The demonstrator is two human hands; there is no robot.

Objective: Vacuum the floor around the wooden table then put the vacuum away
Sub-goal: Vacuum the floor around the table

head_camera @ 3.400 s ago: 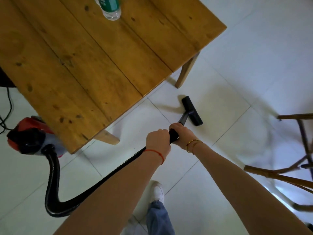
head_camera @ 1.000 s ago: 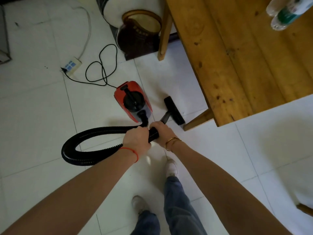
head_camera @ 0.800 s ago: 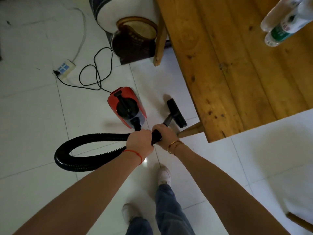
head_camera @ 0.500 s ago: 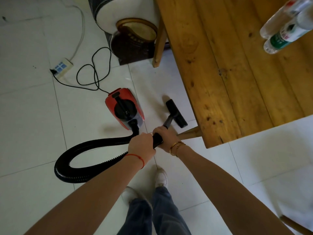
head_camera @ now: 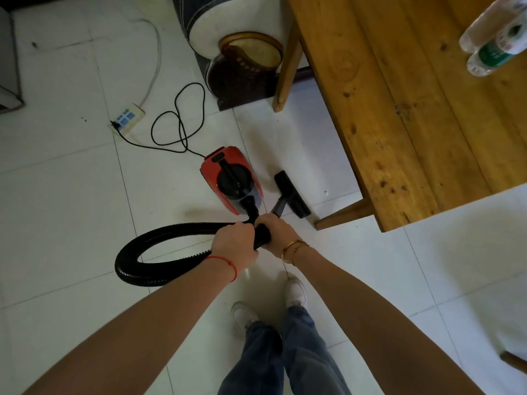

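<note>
A: Gripping w/ both hands. Left hand (head_camera: 235, 246) is wrapping its fingers round the black hose (head_camera: 159, 253) right where it's joining the wand (head_camera: 278, 208); right hand (head_camera: 275, 232) is clamping just ahead of it, fingers curled under so I can't see the tips.

B: What's going wrong from here, d'you reckon?

A: Nearest first: the hose is looping wide on the floor (head_camera: 62, 218) beside the white shoes (head_camera: 269, 305), so a step left is risking a snag or trip. Next, the red vacuum (head_camera: 229, 181) is sitting just beside the floor head (head_camera: 292, 193), which is lying flat on the tile near the table leg (head_camera: 340, 215). Pushing fwd is likely bumping the head into that leg or the canister. Further out, the power cord (head_camera: 178, 124) is lying in loose loops twd the power strip (head_camera: 127, 119); dragging the canister away is prob. pulling the plug.

B: And the wooden table (head_camera: 413, 109)?

A: Bottles (head_camera: 494, 38) are standing up top; a knock on the leg is maybe wobbling them.

B: Diffs vs. earlier?

A: Approx 3 s back the head was working by the far leg at another corner, canister half hidden behind the table. Now she's facing the canister side, hose curling into a loop, grip unchanged.
</note>
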